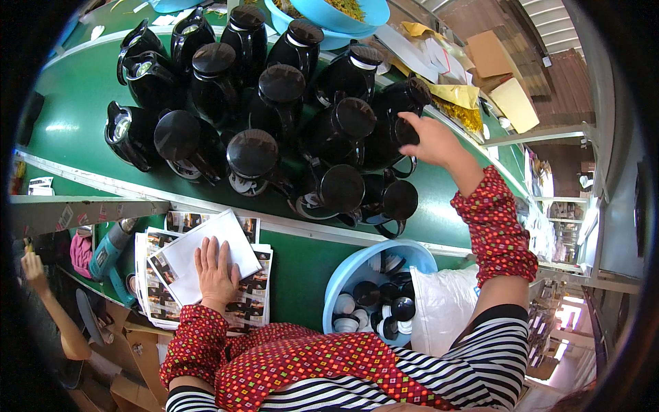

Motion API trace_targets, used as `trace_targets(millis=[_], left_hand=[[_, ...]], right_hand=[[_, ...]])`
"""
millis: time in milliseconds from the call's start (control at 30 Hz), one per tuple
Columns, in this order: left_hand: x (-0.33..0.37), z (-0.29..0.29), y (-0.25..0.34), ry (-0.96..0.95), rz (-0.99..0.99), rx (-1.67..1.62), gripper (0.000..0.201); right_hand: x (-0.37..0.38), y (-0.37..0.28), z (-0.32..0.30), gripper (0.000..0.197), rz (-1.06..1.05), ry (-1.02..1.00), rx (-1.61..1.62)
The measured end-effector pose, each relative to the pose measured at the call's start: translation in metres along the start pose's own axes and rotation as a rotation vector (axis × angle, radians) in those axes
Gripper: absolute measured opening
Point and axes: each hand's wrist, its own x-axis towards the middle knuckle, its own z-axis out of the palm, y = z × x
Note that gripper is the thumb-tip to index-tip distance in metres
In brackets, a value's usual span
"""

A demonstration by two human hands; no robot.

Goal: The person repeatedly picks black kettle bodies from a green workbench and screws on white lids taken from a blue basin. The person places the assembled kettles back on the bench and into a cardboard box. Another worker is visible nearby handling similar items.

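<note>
My left hand [216,271] lies flat with its fingers stretched out on a white sheet of paper [237,240], which rests on a stack of printed sheets [257,292]. On the green bench stand several glossy black thermos jugs [278,93], most of them with round black lids. At the right end of the group, my right hand [436,141] has its thumb and fingers curled round the lid end of one black thermos jug [381,141]. Other jugs [141,79] at the far left are without lids, so their shiny inner mouths show.
Before me, a light-blue basin [333,281] holds several black and white lids, with a white plastic bag [443,309] against it. A teal power drill [110,254] lies left of the sheets. Blue basins [329,31] stand at the back. Another person's arm [51,302] shows at left.
</note>
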Motion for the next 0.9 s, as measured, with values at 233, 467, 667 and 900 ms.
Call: trace_targets(millis=[233,467,667,900], left_hand=[[-0.002,0.002,-0.002,-0.005,-0.009,-0.005,0.066],[-0.002,0.005,-0.004,0.005,-0.007,-0.008,0.065],[-0.002,0.002,-0.002,0.016,0.006,-0.003,0.066],[-0.002,-0.004,0.001,0.014,0.005,-0.026,0.066]], right_hand=[[0.005,0.017,0.016,0.069,-0.245,0.264,-0.072],[0.006,0.012,0.010,0.085,-0.079,0.017,0.009],[0.008,0.008,0.010,0.073,-0.049,0.003,-0.096],[0.019,-0.029,0.042,0.084,0.415,0.208,-0.113]])
